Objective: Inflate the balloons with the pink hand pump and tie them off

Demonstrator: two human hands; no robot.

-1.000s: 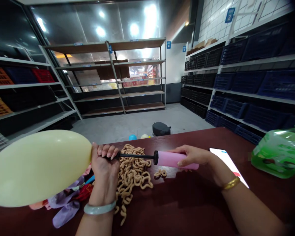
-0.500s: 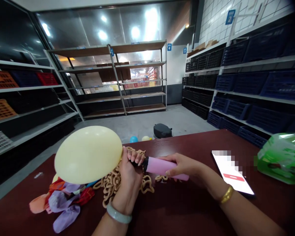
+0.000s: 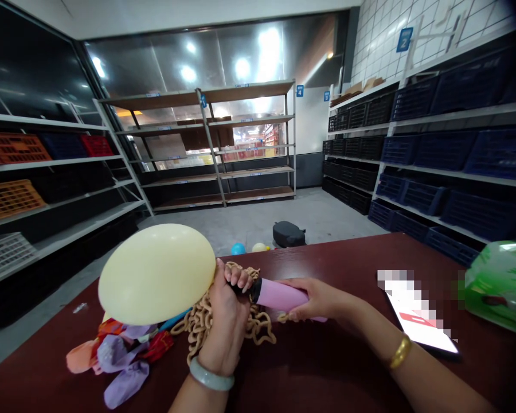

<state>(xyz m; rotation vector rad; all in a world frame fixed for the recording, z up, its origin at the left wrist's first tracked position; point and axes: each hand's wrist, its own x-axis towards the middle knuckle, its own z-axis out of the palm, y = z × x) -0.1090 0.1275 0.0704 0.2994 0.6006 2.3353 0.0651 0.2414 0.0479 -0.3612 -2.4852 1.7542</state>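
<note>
A large pale yellow balloon [image 3: 157,274] is inflated on the left, its neck end at my left hand [image 3: 232,289]. That hand is closed around the black front end of a pink hand pump [image 3: 281,295], by the balloon's neck; the fingers hide the exact join. My right hand [image 3: 312,298] wraps round the pump's pink body toward its other end. Under the balloon lie limp balloons [image 3: 116,350] in purple, orange and red. Beneath and around my left hand is a pile of uninflated tan long balloons [image 3: 200,324].
On the dark red table [image 3: 327,367], a phone [image 3: 421,318] lies to the right, beside a green plastic package [image 3: 501,287]. Beyond the table, a blue balloon [image 3: 238,248] and a dark bag-like object [image 3: 289,233] rest on the floor. Shelves [image 3: 258,171] with crates stand around.
The view has tilted slightly, moving the scene a little down and right. My right hand's grip has shifted slightly, with less pink showing beyond it. The balloon looks about the same size.
</note>
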